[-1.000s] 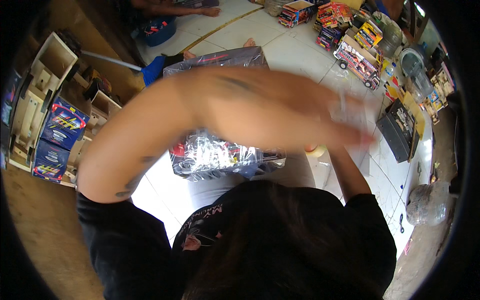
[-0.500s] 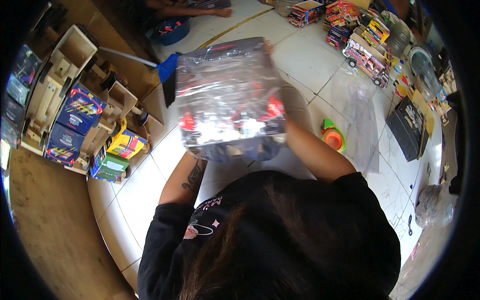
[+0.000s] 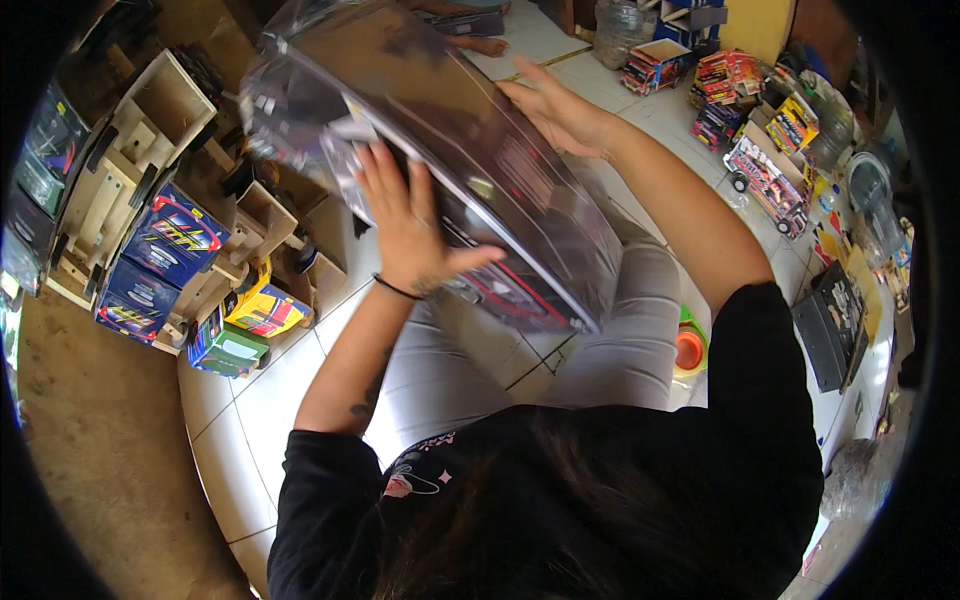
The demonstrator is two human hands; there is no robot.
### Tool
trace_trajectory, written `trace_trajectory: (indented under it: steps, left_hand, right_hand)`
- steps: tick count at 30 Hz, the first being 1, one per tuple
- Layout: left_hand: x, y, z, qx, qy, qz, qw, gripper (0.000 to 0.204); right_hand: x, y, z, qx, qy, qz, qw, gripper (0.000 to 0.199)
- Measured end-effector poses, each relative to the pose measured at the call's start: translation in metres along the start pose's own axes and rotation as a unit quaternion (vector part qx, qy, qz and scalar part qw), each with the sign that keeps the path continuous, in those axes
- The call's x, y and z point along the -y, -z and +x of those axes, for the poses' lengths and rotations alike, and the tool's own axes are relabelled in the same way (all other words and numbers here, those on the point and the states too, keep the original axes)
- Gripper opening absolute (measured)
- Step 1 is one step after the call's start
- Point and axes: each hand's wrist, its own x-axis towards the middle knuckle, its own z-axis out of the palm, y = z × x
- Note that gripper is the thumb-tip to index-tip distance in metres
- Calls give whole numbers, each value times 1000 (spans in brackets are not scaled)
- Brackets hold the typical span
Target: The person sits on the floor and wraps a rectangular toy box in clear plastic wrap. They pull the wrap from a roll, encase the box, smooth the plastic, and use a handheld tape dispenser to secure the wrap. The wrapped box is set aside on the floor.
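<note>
In front of me is a long dark box-shaped thing (image 3: 480,130) wrapped in clear, shiny plastic, tilted from the upper left down toward my right thigh. The plastic bunches up at its far left end. My left hand (image 3: 408,220) lies against its near side, fingers spread and thumb stretched out to the right. At its right edge is my right hand (image 3: 560,110), with fingers extended and palm turned to the wrap. Whether the lower end rests on my thigh I cannot tell.
Wooden toy trucks (image 3: 130,150) with blue, yellow and green box bodies stand stacked at the left. An orange and green plastic cup (image 3: 690,350) sits beside my right leg. More toy trucks (image 3: 765,180) and a black box (image 3: 832,325) are at the right. Another person's feet (image 3: 482,45) show at the back.
The wrapped thing has turned from its end to its long side and now slants across. My hands have moved from beneath and behind it to its sides.
</note>
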Motion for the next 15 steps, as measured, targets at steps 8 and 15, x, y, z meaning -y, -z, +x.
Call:
trace_trajectory:
  steps: [8,15]
  left_hand:
    - [-106,-63,-109,220,-70,58,971,82]
    - [-159,-11,-107,404,248,-144,869,92]
  right_hand:
    - [-71,-35,71,-14,-34,-315,948,67]
    - [-148,-99,82,64,-6,-396,916,64]
